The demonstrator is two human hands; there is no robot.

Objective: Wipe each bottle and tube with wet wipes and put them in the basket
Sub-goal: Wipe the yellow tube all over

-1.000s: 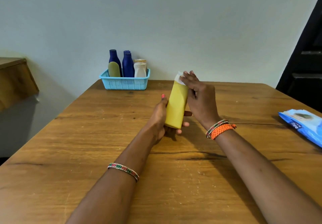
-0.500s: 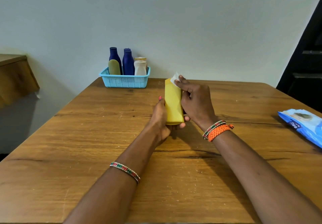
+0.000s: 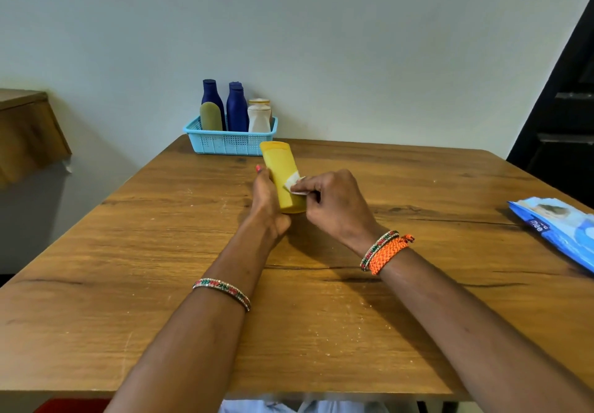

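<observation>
Done, by the look of it: four containers stand upright in the light-blue perforated plastic basket (image 3: 229,144) at the far edge of the brown wooden surface (image 3: 128,252). They are two dark-blue plastic bottles (image 3: 237,109), one olive-green rounded tube (image 3: 211,116) and one white waisted bottle (image 3: 259,118). Something with a pale yellow-rimmed top sits behind the white one; I cannot tell what it is.

In hand: one yellow flat-sided plastic tube (image 3: 281,173), held above the middle of the surface, well short of the basket. My left hand (image 3: 266,199) is clamped round its lower end. My right hand (image 3: 334,200) pinches a small folded white wet wipe (image 3: 294,184) against its right face, about halfway up.

Orientation of the tube: long axis runs away from me toward the basket, leaning slightly left; the broad flat end points to the far edge, the near end sits in my palm.

Left, as I judge: finish wiping this tube, then put it in the basket. No other unwiped item shows.

Also present: blue wet-wipe packet (image 3: 556,227), lying at the right edge.
</observation>
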